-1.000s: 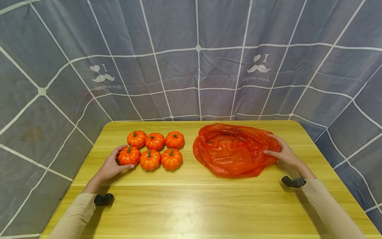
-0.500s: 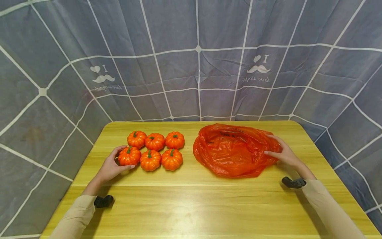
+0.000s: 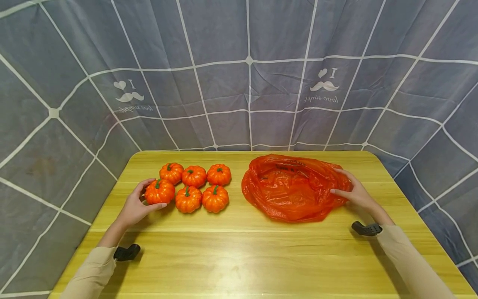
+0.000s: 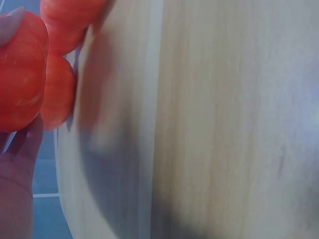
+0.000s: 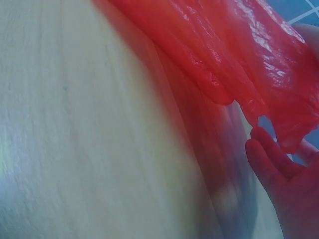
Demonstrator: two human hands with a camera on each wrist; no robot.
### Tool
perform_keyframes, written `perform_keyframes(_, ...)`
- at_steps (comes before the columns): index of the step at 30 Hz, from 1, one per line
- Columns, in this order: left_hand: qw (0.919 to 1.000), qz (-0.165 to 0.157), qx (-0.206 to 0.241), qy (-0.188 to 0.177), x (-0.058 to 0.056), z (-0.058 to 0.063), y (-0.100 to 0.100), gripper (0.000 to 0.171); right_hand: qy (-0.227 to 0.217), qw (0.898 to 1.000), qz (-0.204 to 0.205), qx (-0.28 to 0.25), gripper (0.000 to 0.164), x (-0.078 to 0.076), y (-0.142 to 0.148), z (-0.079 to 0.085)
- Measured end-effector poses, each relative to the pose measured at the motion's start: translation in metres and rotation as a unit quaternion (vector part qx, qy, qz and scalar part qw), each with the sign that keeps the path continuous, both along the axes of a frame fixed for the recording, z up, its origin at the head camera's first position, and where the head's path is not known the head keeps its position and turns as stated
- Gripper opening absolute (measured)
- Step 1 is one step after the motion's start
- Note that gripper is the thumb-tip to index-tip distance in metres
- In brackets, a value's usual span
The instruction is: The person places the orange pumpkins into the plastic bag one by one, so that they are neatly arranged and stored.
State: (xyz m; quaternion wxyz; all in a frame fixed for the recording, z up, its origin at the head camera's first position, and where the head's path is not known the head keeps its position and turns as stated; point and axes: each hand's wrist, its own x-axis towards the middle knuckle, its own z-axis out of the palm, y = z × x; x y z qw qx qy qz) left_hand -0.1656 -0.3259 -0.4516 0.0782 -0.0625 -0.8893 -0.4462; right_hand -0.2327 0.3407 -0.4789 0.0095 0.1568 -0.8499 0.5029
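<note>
In the head view my left hand (image 3: 136, 207) grips a small orange pumpkin (image 3: 159, 192) with a green stem, thumb at its front and fingers behind. The left wrist view shows this pumpkin (image 4: 22, 74) a little above the table, apart from its shadow. Several similar pumpkins (image 3: 188, 199) stand close beside it in two rows. A thin red plastic bag (image 3: 287, 193) lies at the right, its mouth spread toward me. My right hand (image 3: 359, 194) touches the bag's right side with thumb and fingers spread and fairly straight. The red film partly hides its fingertips (image 5: 261, 147).
The pumpkins and bag are on a yellow wooden table (image 3: 224, 257) with rounded far corners. Behind and at both sides hangs a grey cloth (image 3: 224, 91) with white grid lines. A black wrist device (image 3: 127, 252) sits on each arm.
My left hand has raised the front-left pumpkin slightly and shifted it left, away from its neighbours. My right hand and the bag have stayed in place.
</note>
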Motion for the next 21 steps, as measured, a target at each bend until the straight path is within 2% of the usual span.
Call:
perform_keyframes(12, 0.9999, 0.002, -0.005, 0.01, 0.009, 0.018, 0.018, 0.081, 0.007, 1.0, -0.006, 0.003, 0.07, 0.0, 0.0, -0.003)
perform_keyframes(21, 0.9997, -0.01, 0.002, 0.02, 0.01, 0.031, 0.04, 0.083, 0.008, 1.0, -0.005, -0.005, 0.07, 0.001, 0.0, -0.005)
